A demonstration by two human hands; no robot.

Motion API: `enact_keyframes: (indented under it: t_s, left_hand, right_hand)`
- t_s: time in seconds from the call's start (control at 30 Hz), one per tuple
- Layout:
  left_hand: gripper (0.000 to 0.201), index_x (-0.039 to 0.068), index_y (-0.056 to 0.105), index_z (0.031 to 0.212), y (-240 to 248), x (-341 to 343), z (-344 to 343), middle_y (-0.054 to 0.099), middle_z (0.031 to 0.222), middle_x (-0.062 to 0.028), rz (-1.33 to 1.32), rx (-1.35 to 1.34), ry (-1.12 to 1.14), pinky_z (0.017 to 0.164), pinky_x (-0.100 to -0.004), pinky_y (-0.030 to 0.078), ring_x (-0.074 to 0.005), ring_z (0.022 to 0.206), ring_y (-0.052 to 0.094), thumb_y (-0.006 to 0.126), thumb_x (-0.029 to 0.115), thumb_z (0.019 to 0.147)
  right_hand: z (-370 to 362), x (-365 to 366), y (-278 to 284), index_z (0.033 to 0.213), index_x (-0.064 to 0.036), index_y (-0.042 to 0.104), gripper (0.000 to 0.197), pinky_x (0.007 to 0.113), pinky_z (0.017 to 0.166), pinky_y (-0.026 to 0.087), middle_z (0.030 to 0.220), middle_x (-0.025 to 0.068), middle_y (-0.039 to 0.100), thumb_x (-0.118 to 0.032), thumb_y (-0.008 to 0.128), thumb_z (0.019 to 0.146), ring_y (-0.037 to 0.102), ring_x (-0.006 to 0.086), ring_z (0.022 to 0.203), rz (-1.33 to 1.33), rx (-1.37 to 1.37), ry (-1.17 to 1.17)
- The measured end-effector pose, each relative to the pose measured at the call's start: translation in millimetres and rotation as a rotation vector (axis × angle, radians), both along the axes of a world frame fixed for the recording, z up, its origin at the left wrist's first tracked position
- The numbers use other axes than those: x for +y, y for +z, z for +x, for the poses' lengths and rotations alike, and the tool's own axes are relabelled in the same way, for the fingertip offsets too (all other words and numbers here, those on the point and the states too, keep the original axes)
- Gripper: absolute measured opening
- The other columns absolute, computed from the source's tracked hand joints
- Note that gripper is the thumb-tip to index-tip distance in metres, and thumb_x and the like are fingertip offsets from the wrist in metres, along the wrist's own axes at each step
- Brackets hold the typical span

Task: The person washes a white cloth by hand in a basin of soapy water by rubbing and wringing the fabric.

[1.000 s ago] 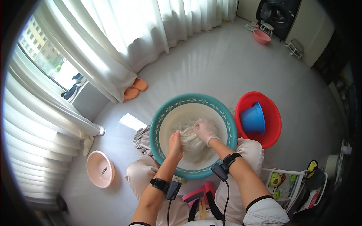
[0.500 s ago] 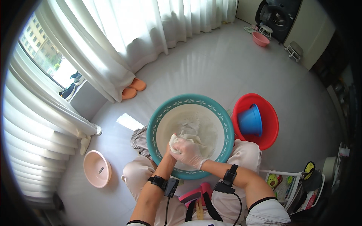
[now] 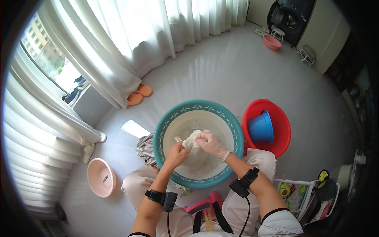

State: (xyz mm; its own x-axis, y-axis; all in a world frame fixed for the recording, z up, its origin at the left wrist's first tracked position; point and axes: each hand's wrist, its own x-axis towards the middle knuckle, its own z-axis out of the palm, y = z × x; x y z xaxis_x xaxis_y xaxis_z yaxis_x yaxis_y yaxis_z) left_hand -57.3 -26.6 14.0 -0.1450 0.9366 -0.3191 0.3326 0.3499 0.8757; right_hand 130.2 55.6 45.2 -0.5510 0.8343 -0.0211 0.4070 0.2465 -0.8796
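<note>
Between my knees stands a large basin (image 3: 159,130) with a teal patterned rim and a white inside, holding cloudy water. Over the water I hold a wet white cloth (image 3: 192,147) by two places. My bare left hand (image 3: 176,154) is closed on its left edge, thumb on top. My right hand (image 3: 212,144), in a thin clear glove, pinches the cloth's upper right part. The cloth hangs bunched between both hands, and its lower part reaches down toward the water. What kind of cloth item it is I cannot make out.
Right of the basin sits a red tub (image 3: 282,130) with a blue bucket (image 3: 260,127) lying tilted in it. Striped fabric (image 3: 146,149) lies against the basin's left side. A pale pink basin (image 3: 101,177) and orange slippers (image 3: 140,94) are at left. A white rack (image 3: 296,193) stands lower right.
My hands were pressed together around the bunched cloth. Now they are apart, the right one moved up and right, and the cloth is spread between them.
</note>
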Motion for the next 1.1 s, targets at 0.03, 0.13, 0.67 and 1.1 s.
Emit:
enact_keyframes:
  t_s: [0.03, 0.13, 0.67, 1.1]
  left_hand:
    - [0.044, 0.003, 0.056, 0.118, 18.1, -5.1, 2.5, 0.055, 0.116, -0.0239, -0.012, 0.219, -0.065, 0.085, -0.0425, 0.047, -0.0347, 0.096, 0.06, 0.057, 0.024, 0.079]
    - [0.053, 0.004, 0.053, 0.123, 15.2, -21.4, -6.0, 0.045, 0.129, -0.0275, 0.043, 0.615, -0.205, 0.092, -0.0442, 0.044, -0.0391, 0.106, 0.055, 0.062, 0.023, 0.074]
    - [0.029, 0.0, 0.06, 0.097, 92.6, -25.2, 8.6, 0.058, 0.085, 0.0013, 0.17, -0.34, -0.216, 0.068, -0.0196, 0.043, -0.0048, 0.077, 0.054, 0.075, 0.015, 0.077]
    - [0.029, 0.001, 0.06, 0.101, 97.8, -16.9, -0.6, 0.062, 0.089, -0.0017, 0.301, -0.565, 0.049, 0.075, -0.0246, 0.047, -0.0087, 0.083, 0.057, 0.072, 0.013, 0.078]
  right_hand:
    - [4.4, -0.6, 0.5, 0.088, -0.0083, 0.068, 0.016, 0.036, 0.075, 0.048, 0.094, 0.0143, 0.059, -0.02, 0.059, 0.083, 0.061, 0.0311, 0.085, -0.031, 0.051, 0.036]
    - [6.9, -22.5, 14.0, 0.089, -0.0076, 0.069, 0.014, 0.037, 0.077, 0.048, 0.094, 0.0132, 0.059, -0.009, 0.058, 0.08, 0.06, 0.0316, 0.087, 0.168, 0.084, 0.214]
    - [34.3, -46.6, 58.0, 0.125, -0.0071, 0.052, 0.059, 0.038, 0.09, 0.045, 0.115, 0.0166, 0.057, -0.023, 0.072, 0.071, 0.056, 0.0336, 0.106, 0.176, -0.053, 0.154]
    - [30.6, -7.5, 43.3, 0.091, -0.0091, 0.071, 0.03, 0.034, 0.076, 0.05, 0.085, 0.0119, 0.069, -0.028, 0.073, 0.067, 0.066, 0.0257, 0.082, -0.122, -0.549, 0.264]
